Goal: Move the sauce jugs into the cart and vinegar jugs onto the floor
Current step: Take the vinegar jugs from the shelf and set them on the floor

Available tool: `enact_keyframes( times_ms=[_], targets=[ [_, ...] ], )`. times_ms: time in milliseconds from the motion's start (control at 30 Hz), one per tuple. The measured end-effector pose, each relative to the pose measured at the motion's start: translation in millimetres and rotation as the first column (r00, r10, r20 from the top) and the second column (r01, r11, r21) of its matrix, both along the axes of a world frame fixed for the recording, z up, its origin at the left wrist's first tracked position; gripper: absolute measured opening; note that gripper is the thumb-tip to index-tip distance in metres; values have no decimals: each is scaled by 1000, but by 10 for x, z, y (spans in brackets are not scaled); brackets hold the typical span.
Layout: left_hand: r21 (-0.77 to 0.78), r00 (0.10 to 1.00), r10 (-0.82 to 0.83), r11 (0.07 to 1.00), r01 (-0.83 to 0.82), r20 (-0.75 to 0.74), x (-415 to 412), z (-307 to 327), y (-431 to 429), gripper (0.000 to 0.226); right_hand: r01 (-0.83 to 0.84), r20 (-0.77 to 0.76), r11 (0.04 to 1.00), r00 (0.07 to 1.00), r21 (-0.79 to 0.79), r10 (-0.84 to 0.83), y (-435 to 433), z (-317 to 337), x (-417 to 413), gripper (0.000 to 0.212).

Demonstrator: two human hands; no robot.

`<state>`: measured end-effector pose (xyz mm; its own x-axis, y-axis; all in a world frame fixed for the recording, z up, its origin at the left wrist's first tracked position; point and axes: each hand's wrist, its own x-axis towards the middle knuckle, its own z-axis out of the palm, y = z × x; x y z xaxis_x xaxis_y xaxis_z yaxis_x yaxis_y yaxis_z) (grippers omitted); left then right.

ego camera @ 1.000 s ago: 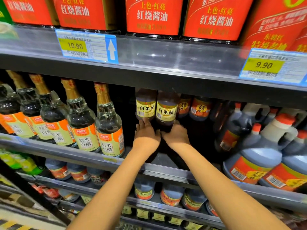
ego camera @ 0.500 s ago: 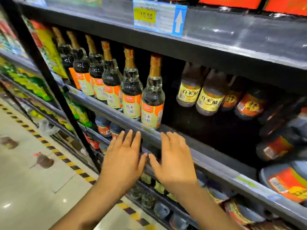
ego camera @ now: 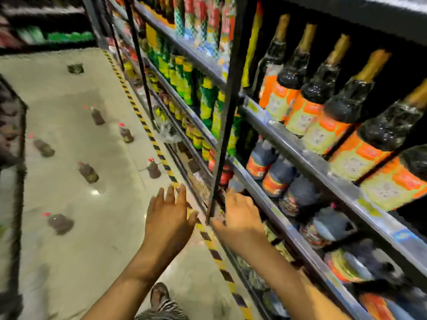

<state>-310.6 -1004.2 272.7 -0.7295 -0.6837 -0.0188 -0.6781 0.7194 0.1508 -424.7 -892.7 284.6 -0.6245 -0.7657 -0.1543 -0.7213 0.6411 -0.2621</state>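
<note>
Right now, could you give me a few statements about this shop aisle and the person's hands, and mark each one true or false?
1. The left hand holds a jug. False: it is open and holds nothing.
2. The right hand is open and empty. True.
3. Several dark jugs with red caps stand on the floor. True.
4. The floor tape is plain red. False: it is striped yellow and black.
5. The gold-necked bottles stand on a shelf below the orange-labelled jugs. False: they stand on the shelf above them.
</note>
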Motion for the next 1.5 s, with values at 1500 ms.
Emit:
enact_keyframes(
  times_ms=[1500],
  targets=[
    [497, 73, 918, -142, -856, 389, 2160, -3870, -6416, 90, -639, 466, 607, 766, 472, 443, -8342, -3606, 1037, 67]
  ],
)
